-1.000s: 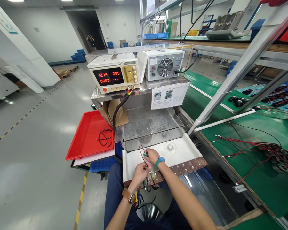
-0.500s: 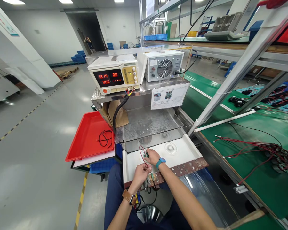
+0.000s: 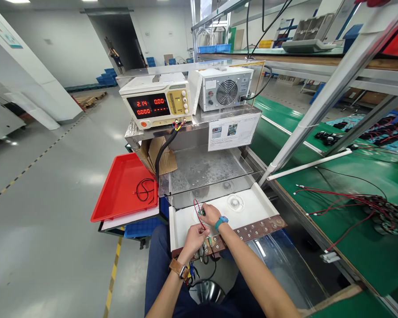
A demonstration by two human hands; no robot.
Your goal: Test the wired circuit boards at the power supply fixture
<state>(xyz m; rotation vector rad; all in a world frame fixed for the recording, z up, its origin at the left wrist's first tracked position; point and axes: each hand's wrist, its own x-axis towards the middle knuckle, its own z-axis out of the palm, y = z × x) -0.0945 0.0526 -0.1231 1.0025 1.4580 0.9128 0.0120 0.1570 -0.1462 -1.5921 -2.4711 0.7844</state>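
Note:
Over the white tray-like fixture (image 3: 248, 214), my right hand (image 3: 210, 215) is closed on a small green circuit board (image 3: 200, 212). A red wire (image 3: 197, 211) loops up from the board and comes down to my left hand (image 3: 195, 236), whose fingers pinch its end close to the brown riveted strip (image 3: 262, 226) along the fixture's front. Beside those fingertips, a green-sleeved clip or plug (image 3: 210, 241) is at the strip, with dark leads hanging below. The fingers partly cover the board and the wire end.
A bench power supply (image 3: 154, 104) with lit red digits stands on the metal shelf beside a fan-backed unit (image 3: 226, 90). At left is a red tray (image 3: 119, 187) holding a black cable. Wired round parts (image 3: 384, 214) lie on the green bench at right; a slanting metal post (image 3: 318, 97) rises there.
Both hands stay in nearly the same place, with the board and red wire still held. The view shifts slightly, and the power supply's digits read differently.

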